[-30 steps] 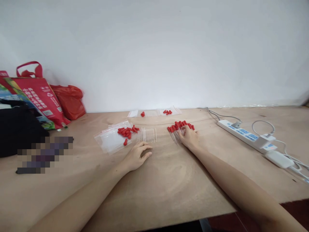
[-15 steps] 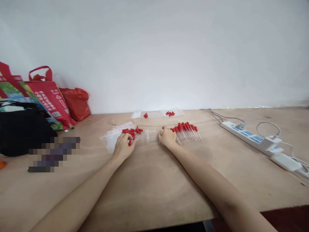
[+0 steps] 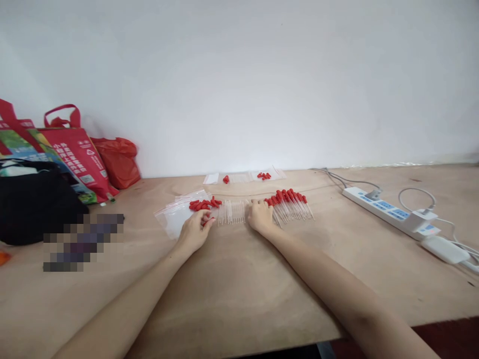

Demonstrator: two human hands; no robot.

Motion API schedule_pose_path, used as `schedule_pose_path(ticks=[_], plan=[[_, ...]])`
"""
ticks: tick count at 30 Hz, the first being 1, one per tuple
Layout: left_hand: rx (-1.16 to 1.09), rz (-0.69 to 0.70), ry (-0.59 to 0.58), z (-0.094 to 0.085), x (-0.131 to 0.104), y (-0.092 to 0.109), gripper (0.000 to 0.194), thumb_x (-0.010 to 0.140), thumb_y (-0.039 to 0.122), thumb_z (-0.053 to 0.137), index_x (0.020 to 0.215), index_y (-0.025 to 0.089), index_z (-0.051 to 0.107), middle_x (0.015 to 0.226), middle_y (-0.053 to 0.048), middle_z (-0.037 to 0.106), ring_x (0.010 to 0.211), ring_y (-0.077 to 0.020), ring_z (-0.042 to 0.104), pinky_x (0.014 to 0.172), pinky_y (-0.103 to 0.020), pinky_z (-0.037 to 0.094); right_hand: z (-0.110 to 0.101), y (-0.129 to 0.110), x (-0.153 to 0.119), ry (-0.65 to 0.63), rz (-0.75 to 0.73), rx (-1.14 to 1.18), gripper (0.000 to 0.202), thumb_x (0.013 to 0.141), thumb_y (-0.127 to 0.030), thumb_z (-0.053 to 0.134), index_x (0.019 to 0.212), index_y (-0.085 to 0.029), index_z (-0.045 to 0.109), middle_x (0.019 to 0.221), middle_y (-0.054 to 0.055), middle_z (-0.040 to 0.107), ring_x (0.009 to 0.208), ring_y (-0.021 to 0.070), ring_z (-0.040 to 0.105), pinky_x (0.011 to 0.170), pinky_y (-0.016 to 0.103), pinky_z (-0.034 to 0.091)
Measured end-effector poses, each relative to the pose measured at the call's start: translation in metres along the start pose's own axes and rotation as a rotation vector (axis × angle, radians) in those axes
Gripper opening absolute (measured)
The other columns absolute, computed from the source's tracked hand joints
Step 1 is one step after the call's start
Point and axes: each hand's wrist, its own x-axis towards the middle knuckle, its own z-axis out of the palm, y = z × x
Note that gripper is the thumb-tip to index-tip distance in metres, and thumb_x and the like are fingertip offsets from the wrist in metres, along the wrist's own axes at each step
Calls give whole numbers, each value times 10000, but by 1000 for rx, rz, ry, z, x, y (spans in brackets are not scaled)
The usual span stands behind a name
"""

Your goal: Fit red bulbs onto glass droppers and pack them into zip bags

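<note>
My left hand (image 3: 194, 230) is closed in a pinch on a small red rubber bulb (image 3: 208, 221). Behind it lies a heap of red rubber bulbs (image 3: 204, 204), partly on clear zip bags (image 3: 174, 218). Between my hands is a row of thin clear glass dropper tubes (image 3: 232, 212). My right hand (image 3: 261, 216) rests at the right end of that row, fingers curled; whatever its fingertips hold is hidden. Just right of it, droppers with red bulbs fitted (image 3: 292, 204) lie side by side, bulbs pointing away from me.
Near the wall lies a clear bag (image 3: 239, 177) with red bulbs and tubes. At right are a white power strip (image 3: 385, 209) with cables and a white adapter (image 3: 443, 249). Red shopping bags (image 3: 78, 154) and a black bag (image 3: 37, 204) stand left, near a blurred dark object (image 3: 84, 242).
My left hand has drawn slightly right and away from the heap, with a red rubber bulb in its fingers. My right hand has shifted very little at the row's end.
</note>
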Motion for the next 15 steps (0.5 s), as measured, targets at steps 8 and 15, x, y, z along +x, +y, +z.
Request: schedule_pose_path(ticks=[8,15], plan=[[-153,337,-167,21,-28,39,179,827,266,465,798,164,610,850,-36,507,683,-134,518,638,-268,444,-26,55,-58,103,-547,221,235,872,-206,364,955,-167,580,855,72,555,797,157,488,718,298,302],[-225,439,-230,23,-32,50,124,834,210,460,857,177,578,880,-33,517,766,-139,519,700,-273,441,-39,59,-76,49,-652,260,188,857,-195,409,933,-181,580,845,43,575,788,134,505,745,307,280]])
